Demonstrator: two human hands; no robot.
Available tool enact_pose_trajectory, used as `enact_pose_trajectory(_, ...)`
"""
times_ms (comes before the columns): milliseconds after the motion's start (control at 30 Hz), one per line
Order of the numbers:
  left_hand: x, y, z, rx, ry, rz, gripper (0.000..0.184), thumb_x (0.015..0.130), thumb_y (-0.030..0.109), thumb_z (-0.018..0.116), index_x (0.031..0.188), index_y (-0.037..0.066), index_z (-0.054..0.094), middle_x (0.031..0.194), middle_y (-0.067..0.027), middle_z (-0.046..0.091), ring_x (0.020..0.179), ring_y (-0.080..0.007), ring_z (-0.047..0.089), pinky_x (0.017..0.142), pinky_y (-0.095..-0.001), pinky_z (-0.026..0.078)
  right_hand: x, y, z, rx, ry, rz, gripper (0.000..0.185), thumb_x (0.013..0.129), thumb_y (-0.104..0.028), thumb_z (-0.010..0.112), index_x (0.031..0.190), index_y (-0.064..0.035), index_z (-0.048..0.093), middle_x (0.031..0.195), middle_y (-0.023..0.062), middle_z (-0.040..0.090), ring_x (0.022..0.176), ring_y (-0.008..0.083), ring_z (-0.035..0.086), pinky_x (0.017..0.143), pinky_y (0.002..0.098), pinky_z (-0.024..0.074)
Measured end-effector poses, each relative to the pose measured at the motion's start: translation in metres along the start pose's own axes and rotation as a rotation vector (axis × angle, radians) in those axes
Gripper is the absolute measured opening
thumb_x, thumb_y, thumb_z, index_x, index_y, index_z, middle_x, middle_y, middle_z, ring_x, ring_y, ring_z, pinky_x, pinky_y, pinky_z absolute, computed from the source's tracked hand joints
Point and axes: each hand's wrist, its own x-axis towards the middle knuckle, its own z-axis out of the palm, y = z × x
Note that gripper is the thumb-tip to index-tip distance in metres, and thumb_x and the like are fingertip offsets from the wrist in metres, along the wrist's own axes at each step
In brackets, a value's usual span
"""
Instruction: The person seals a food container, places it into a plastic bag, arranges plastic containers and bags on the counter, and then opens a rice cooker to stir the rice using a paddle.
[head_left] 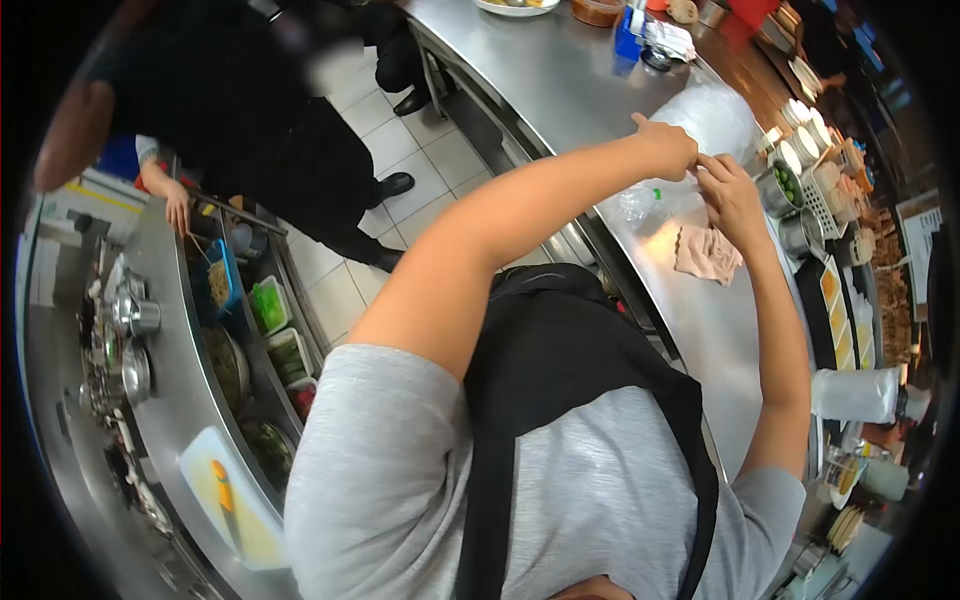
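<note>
Where both hands are meeting over the steel counter (530, 70), the clear plastic bundle (712, 112) is lying just beyond them, on the side away from the wearer's body. Its near edge is running close along the fingers. Long axis: the film is rounded and crumpled, so I am not fixing a direction for it.

Hands: the left hand (665, 150) is coming in across the front of the body, its knuckles overlapping the bundle's near left side as I am seeing it; one digit is sticking out away from the others. The right hand (735, 200) is approaching from the right, fingers bent and bunched toward the left fingertips. Spacing between hands: narrow, fingers seemingly touching. Whether either is pinching film I cannot tell; the contact is too small to resolve. Nearer hand: the left, judging by the overlap, though the margin is slight.

Surroundings: a second patch of clear plastic with a green spot (657, 194) is lying below the left hand, on the wearer's side. A crumpled pinkish cloth (708, 254) is resting beside the right wrist, nearer the body than the bundle.
</note>
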Motion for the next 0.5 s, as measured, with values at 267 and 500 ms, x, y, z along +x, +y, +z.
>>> enact_pose_trajectory(267,-0.007,0.0,0.018,0.048,0.22,-0.119,0.022,0.075,0.017,0.056,0.089,0.029,0.069,0.097,-0.008,0.064,0.092,-0.027,0.06,0.088,-0.0693,0.023,-0.003,-0.015,0.015,-0.188,-0.002,-0.069,0.018,0.064,-0.001,0.057,0.08,-0.0051,0.051,0.096,0.0021,0.057,0.09,0.0233,0.05,0.072,0.035,0.0433)
enact_pose_trajectory(500,-0.005,-0.003,0.028,-0.04,0.319,-0.219,0.021,0.074,0.018,0.059,0.086,0.032,0.069,0.093,-0.0063,0.065,0.09,-0.0251,0.061,0.09,-0.0671,0.022,0.002,-0.025,0.018,-0.341,-0.129,0.063,0.017,0.065,-0.001,0.053,0.08,-0.0096,0.055,0.076,0.0025,0.056,0.081,0.0215,0.05,0.068,0.0336,0.039)
